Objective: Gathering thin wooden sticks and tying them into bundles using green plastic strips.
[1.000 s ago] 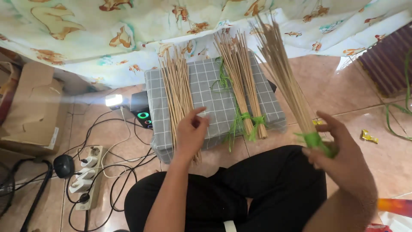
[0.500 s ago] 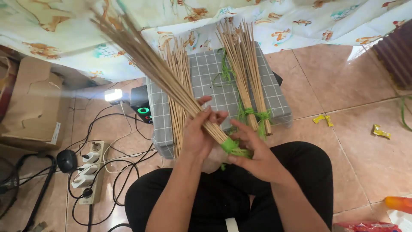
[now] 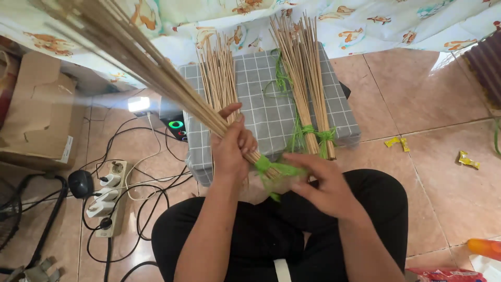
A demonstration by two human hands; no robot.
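Head view: the left hand (image 3: 233,149) has its fingers closed around one bundle of thin sticks (image 3: 156,78), held tilted up to the left above the lap, while the right hand (image 3: 323,188) pinches the green tie (image 3: 271,168) at the bundle's lower end. Two further tied bundles (image 3: 305,89) and one loose sheaf of sticks (image 3: 219,78) lie side by side on a grey checked cushion (image 3: 261,109). The cushion rests on a tiled floor (image 3: 433,156), with a power strip (image 3: 107,196) and cables at left, a cardboard box (image 3: 36,120) beyond, and a patterned cloth (image 3: 365,26) hanging behind.
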